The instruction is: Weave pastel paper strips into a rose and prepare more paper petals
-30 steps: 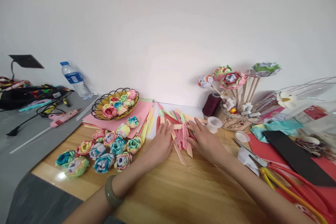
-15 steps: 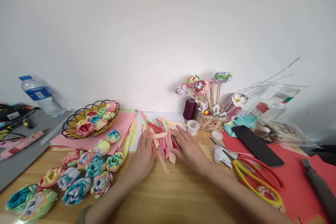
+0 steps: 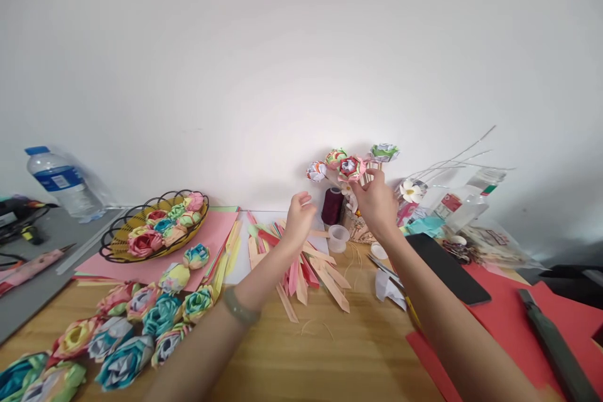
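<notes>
My right hand point(image 3: 377, 204) is at the bunch of stemmed paper flowers, its fingers closed just below the pink and red paper flower point(image 3: 351, 168). The stems there are partly hidden by my fingers. My left hand point(image 3: 300, 221) is raised over the pile of folded paper strips point(image 3: 325, 276), empty, its fingers loosely bent and apart. Beside my right hand, a green and white paper flower point(image 3: 384, 152) stands upright, with a red and green one point(image 3: 335, 157) to the left. A dark red thread spool point(image 3: 332, 206) stands between my hands.
A yellow basket point(image 3: 153, 207) with paper roses and several loose paper roses point(image 3: 162, 314) lie on the left, near a water bottle point(image 3: 59, 182). At right are a black phone point(image 3: 447, 269), red paper point(image 3: 499, 320), scissors point(image 3: 384, 267) partly behind my arm, and thin wires point(image 3: 456, 160).
Both hands have lifted off the paper strips, which now lie more spread out. My right hand has moved up and right to the stemmed flowers; my left has risen to the right.
</notes>
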A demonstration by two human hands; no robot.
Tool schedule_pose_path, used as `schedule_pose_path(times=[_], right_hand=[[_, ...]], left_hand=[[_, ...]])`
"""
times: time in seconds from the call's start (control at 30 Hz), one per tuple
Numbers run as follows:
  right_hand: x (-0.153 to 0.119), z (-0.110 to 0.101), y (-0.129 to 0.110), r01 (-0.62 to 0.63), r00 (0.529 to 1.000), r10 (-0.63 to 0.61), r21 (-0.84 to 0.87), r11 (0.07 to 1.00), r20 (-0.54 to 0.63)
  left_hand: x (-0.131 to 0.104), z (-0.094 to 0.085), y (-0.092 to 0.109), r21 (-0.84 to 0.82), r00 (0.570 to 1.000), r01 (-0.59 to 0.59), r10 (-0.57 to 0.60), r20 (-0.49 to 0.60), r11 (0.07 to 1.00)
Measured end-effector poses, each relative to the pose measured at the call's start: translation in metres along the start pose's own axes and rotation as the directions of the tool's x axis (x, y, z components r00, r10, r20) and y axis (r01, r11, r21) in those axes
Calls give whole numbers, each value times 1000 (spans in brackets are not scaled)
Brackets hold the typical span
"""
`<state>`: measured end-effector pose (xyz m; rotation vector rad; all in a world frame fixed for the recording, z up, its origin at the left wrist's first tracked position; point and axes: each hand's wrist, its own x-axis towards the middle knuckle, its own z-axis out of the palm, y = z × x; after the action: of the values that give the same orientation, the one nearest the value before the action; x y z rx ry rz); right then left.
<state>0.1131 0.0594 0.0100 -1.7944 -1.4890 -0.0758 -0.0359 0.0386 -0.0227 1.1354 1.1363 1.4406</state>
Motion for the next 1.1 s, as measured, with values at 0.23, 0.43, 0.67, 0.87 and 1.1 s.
schedule_pose_path(times=[0.23,0.43,0.67,0.87,1.1], right_hand=[[1,-6,4,-29,999,25,-85,996,-48],[-6,-11,12,-11,991,1,-74,997,-131],[-10,-9,21,4,978,-5,-6,1000,-208],[-18,-12,31,66,972,-51,59,996,-230],[-29,-17,44,88,973,-69,81,993,-219]], left_hand=[[43,26,2,-280,1000,15,-8,29,960],[43,40,7,-465,997,8,29,74,885],[49,53,12,-550,987,-5,94,133,835],[57,64,21,-575,968,-1,146,206,818],[60,82,31,-548,927,5,202,317,836]])
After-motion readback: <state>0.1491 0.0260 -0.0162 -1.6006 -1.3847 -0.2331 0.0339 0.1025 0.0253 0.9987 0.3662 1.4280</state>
